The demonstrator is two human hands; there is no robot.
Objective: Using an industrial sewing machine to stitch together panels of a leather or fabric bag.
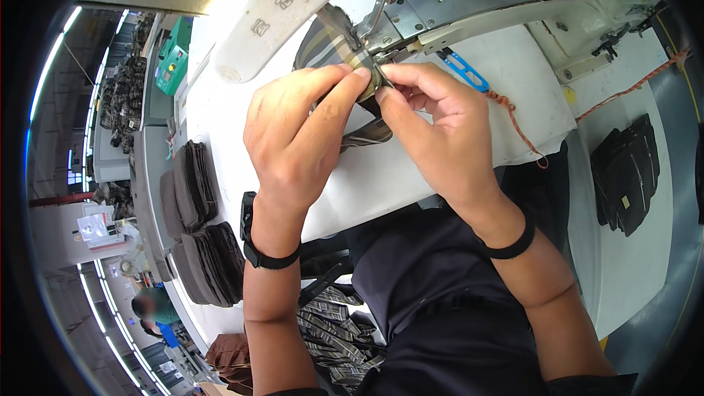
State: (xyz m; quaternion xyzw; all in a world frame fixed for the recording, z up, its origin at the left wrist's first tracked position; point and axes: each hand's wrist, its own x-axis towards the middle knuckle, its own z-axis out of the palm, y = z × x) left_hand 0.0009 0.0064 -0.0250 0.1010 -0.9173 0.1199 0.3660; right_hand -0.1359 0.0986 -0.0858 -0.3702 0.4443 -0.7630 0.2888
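Note:
My left hand (297,132) and my right hand (444,128) meet at the needle area of an industrial sewing machine (414,11), both pinching a narrow olive-and-striped fabric piece (334,37). My left thumb and index finger press on it just left of my right fingertips, which are closed on its edge. A dark striped part of the fabric (367,136) hangs below my hands. Blue thread snips (462,67) with an orange cord (521,125) lie just right of my right hand on the white worktop (352,198).
Dark folded fabric stacks (194,183) are at the left, more dark pieces (625,176) on a right-hand table. Plaid cloth (330,337) and brown fabric (227,363) lie below. A green control box (172,55) stands at upper left. Another person (158,308) works at lower left.

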